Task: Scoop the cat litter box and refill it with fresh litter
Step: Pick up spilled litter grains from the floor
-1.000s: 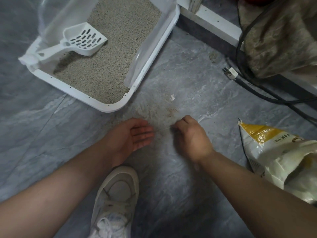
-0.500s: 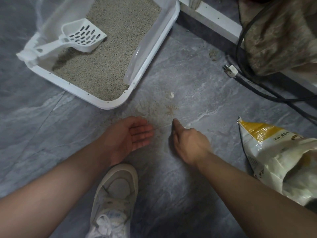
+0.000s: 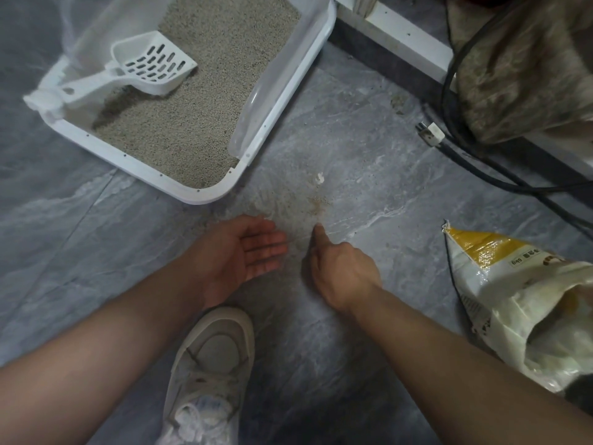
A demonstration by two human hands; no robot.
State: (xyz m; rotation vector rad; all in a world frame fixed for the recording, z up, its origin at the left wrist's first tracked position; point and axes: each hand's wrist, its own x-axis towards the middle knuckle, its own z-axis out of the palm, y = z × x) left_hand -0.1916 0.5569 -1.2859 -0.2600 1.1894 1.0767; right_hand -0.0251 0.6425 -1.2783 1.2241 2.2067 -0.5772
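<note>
A white litter box (image 3: pixel 199 195) with grey litter stands on the floor at the upper left. A white slotted scoop (image 3: pixel 144 72) lies inside it, its handle resting on the left rim. Spilled litter grains (image 3: pixel 316 203) lie scattered on the grey floor just in front of the box's corner. My left hand (image 3: pixel 244 252) rests on the floor palm up, fingers together and cupped, empty. My right hand (image 3: pixel 340 271) is opposite it, edge on the floor, one finger stretched toward the grains. A yellow and white litter bag (image 3: pixel 513 303) lies open at the right.
My white sneaker (image 3: pixel 215 358) stands just below my hands. A black cable (image 3: pixel 475 159) with a white plug (image 3: pixel 431 134) runs along the upper right beside a white frame (image 3: pixel 401 36) and a mottled brown fabric thing (image 3: pixel 526 69). A small white scrap (image 3: pixel 320 178) lies near the grains.
My right hand went from a curled fist to a stretched finger and swept slightly left toward my left palm. My left hand barely moved.
</note>
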